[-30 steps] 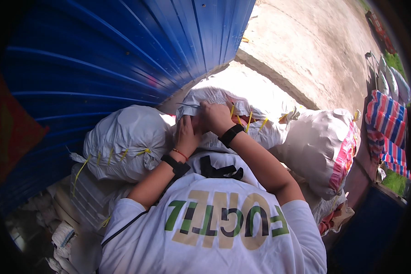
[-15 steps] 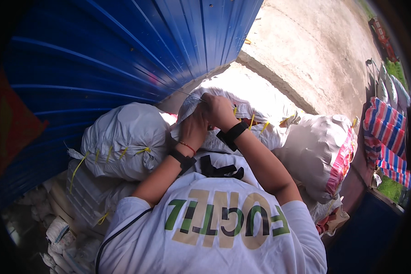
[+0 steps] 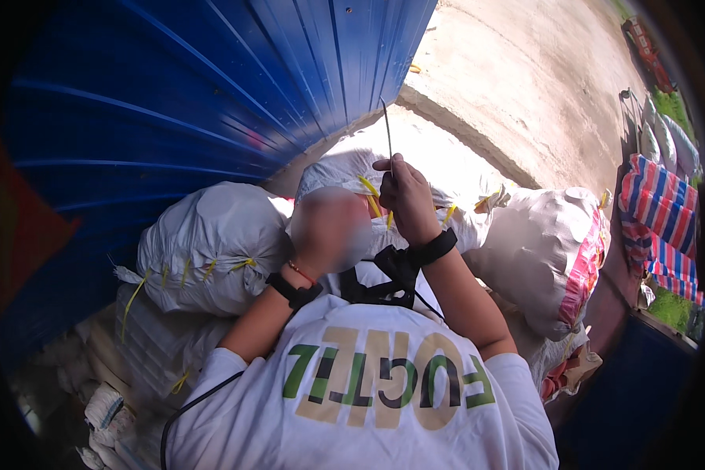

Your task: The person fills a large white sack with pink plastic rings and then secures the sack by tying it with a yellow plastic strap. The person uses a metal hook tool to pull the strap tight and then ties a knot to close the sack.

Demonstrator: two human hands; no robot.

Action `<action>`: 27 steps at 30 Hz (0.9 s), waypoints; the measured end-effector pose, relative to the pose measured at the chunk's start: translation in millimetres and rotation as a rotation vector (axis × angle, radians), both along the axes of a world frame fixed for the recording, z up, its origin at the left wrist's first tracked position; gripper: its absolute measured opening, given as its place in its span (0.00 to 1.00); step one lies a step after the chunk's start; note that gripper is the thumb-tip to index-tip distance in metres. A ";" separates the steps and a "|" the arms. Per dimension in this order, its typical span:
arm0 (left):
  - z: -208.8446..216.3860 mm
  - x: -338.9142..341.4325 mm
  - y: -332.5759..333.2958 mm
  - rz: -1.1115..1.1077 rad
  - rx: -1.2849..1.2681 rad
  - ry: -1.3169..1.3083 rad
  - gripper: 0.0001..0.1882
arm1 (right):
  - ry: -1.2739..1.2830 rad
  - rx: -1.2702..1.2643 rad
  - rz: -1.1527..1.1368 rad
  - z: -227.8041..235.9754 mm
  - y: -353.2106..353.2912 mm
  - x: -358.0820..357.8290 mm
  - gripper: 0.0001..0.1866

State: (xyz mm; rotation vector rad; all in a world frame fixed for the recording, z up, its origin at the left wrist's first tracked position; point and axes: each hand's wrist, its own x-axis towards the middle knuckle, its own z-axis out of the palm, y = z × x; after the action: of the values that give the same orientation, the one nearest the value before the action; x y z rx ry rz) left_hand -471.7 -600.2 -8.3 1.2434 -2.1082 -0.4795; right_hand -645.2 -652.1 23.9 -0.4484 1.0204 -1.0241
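My right hand (image 3: 411, 202) is closed round a thin, needle-like rod (image 3: 388, 129), which points up and away over a bulging white woven sack (image 3: 423, 133). Yellow ties (image 3: 368, 186) run along that sack's near side, and reddish stuff shows in the gap between them. My left hand (image 3: 325, 227) is over the left part of the same sack. A blurred patch covers its fingers, so whether they hold the sack cannot be made out.
Another tied white sack (image 3: 211, 235) lies at the left, and a further one with a pink stripe (image 3: 533, 258) at the right. A blue corrugated metal wall (image 3: 235, 86) rises at the far left. Beyond the sacks runs a concrete ledge (image 3: 470, 141). Striped cloth (image 3: 659, 219) hangs at the far right.
My right hand has moved right and away from my left hand, and the rod now points upward instead of leftward. My left hand has shifted slightly down and left.
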 end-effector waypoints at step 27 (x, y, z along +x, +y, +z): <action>-47.2 -57.9 -6.5 0.033 0.069 -0.310 0.12 | -0.104 0.263 -0.132 41.1 71.1 -20.4 0.19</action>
State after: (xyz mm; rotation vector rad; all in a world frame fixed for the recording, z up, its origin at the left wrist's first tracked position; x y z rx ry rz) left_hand -529.5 -606.7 -55.5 1.4683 -2.3385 -0.3657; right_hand -665.6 -581.1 64.9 -0.1125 1.0840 -1.0025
